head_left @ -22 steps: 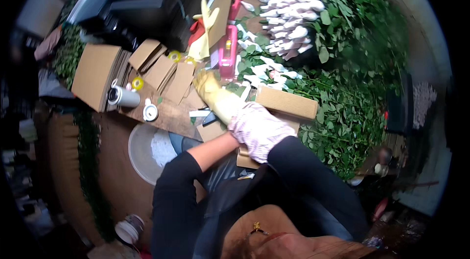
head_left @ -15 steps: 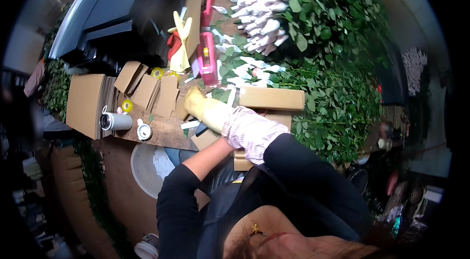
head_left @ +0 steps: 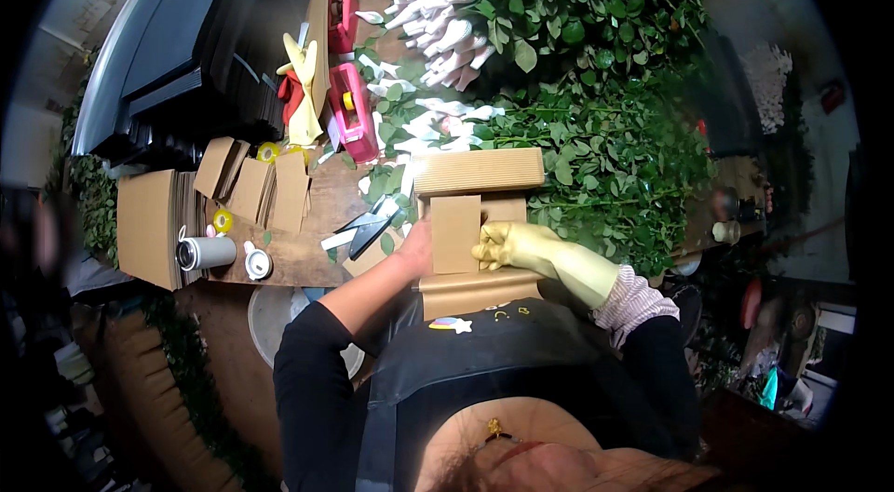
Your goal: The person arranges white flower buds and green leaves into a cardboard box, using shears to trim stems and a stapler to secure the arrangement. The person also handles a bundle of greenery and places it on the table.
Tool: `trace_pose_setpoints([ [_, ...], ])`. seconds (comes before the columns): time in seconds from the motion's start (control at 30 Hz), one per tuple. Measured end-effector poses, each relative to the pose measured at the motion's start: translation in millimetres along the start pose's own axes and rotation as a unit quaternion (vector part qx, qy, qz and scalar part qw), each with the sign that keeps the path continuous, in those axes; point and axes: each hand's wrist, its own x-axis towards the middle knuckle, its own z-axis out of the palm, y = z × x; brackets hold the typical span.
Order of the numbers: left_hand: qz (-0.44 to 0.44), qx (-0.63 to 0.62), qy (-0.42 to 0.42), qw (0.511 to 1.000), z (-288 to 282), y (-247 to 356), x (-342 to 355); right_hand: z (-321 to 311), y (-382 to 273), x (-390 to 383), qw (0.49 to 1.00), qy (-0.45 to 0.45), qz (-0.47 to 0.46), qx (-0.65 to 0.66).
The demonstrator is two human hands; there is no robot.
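Remotely, I record a flower workshop: wrapped blooms [head_left: 452, 26], leafy stems [head_left: 605, 157], cardboard stacks [head_left: 147, 227], tape dispensers [head_left: 359, 144] on a worktop [head_left: 326, 201].

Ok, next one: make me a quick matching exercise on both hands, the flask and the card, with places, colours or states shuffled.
Things:
1. Left hand
2. Right hand
3. Flask
4. Card

Matches:
A. Between the two hands
B. Pale grey, with a dark top
C. Gloved in yellow
D. Bare

Pairs: 1-D, 2-C, 3-B, 4-A
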Motion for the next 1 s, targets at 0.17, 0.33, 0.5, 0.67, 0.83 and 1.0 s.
trace_pose_setpoints([
  [0.17, -0.005, 0.052, -0.033, 0.998, 1, -21, -27, -5, -12, 18, 0.998, -0.017, 0.052, -0.014],
  [0.33, -0.058, 0.091, 0.044, 0.993, -33, -40, -82, -4, 6, 38, 0.998, -0.021, 0.067, 0.0],
  [0.5, 0.019, -0.023, 0.068, 0.997, -35, 5, -27, -1, 12, 38, 0.999, -0.014, 0.033, -0.028],
  [0.67, -0.001, -0.019, 0.057, 0.998, -24, 12, -19, -14, 11, 36, 0.998, -0.06, 0.026, -0.018],
  [0.83, -0.039, -0.048, -0.008, 0.998, -29, 9, -20, -16, -26, 8, 0.98, -0.036, 0.007, -0.195],
  [1.0, -0.057, -0.052, -0.025, 0.997, -28, 13, -14, -34, -86, -60, 0.931, 0.015, -0.095, -0.353],
])
